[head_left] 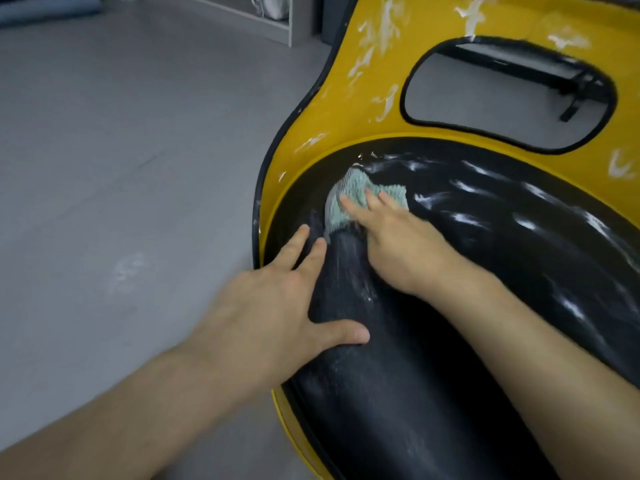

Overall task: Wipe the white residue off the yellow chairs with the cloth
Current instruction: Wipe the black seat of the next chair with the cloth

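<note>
A yellow chair (349,109) with a black padded seat cushion (398,393) fills the right half of the head view. White residue (381,26) streaks the yellow back and the black cushion's far curve. A pale green cloth (360,192) lies on the cushion near its left rear rim. My right hand (398,244) presses down on the cloth with straight fingers. My left hand (277,306) rests flat on the cushion's left edge, fingers spread, thumb across the black padding.
Grey floor (121,168) spreads to the left of the chair. An oval cut-out (502,95) in the chair back shows a black frame behind. A pale shelf unit (273,19) stands at the top centre.
</note>
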